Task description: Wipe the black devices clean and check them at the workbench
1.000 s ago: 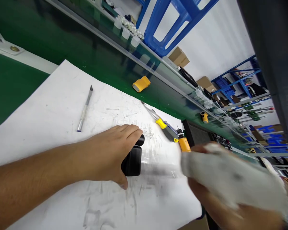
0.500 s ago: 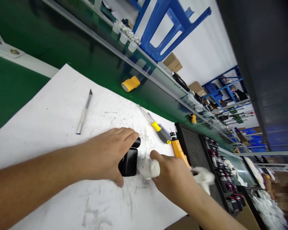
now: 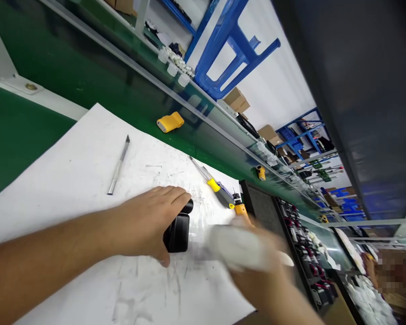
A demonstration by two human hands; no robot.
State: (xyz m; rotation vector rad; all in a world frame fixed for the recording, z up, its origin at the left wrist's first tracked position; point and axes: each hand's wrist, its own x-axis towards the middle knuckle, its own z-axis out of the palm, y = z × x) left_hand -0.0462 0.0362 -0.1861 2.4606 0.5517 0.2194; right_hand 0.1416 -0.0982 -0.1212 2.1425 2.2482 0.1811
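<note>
My left hand presses over a glossy black block-like part on the white paper sheet. Its fingers curl over the far side and the thumb lies along the near side, hiding much of the part. To the right, my right hand is smeared by motion, closed around a white cloth-like bundle. The bundle is blurred and stands apart from the black part. A craft knife lies on the paper beyond my left hand. Screwdrivers lie beyond my right hand, near an orange power screwdriver.
On the green bench a yellow tool-like object lies past the paper. A black tray stands at the right, beside rows of black parts. A blue stool is behind the glass edge. A co-worker's hand shows far right.
My right hand has drawn the white bundle rightward, off the black part's side, and is now blurred. My left hand keeps its hold; the view has shifted slightly.
</note>
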